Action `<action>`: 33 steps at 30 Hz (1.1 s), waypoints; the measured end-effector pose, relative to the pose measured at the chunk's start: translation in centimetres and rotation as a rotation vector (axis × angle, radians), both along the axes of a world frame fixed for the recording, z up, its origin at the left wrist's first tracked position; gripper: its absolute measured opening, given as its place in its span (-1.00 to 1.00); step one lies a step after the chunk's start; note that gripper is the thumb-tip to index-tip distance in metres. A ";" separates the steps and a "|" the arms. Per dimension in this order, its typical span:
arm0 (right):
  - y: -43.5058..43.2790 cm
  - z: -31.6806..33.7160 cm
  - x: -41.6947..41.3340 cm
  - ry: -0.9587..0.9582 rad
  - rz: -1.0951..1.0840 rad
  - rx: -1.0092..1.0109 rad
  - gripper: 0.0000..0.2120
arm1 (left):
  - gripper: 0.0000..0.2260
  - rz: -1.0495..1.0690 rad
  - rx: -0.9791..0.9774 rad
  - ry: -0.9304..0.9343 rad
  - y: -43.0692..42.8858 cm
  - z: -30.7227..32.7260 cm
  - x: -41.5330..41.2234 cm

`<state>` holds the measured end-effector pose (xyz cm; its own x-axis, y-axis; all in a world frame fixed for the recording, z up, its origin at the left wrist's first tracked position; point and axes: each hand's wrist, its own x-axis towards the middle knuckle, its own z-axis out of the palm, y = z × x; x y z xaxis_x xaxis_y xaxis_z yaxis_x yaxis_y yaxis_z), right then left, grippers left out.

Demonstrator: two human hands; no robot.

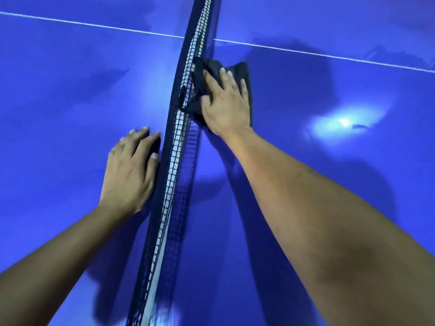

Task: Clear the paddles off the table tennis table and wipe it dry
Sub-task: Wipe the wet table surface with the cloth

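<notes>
Net (179, 142) divides the glossy blue table (58, 90) before us, a white line (94, 25) crossing beyond. Against the net's right side lies a dark cloth (243, 69), pressed flat under our right hand (226, 107), fingers (224, 77) spread straight. Our left hand (129, 172) rests flat on the table beside the net, fingers extended, holding nothing.

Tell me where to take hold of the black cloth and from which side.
Probably the far right corner of the cloth, which sticks out bare past the right hand that presses it flat. Come from the right, over the open table: the cloth's left edge is bunched against the net, so a grip there could snag the mesh.
</notes>
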<state>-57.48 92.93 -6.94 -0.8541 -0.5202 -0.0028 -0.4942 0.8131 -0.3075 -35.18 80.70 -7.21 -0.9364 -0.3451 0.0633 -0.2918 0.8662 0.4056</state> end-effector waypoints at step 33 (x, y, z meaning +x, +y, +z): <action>2.5 -0.5 12.7 0.028 -0.065 0.088 -0.40 | -0.50 -0.011 -0.099 -0.090 2.1 -0.8 9.0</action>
<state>-44.80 95.39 -7.40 -0.8865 -0.4623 -0.0215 -0.4467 0.8670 -0.2208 -26.14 82.84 -8.06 -0.9435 -0.3313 0.0127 -0.3135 0.9041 0.2905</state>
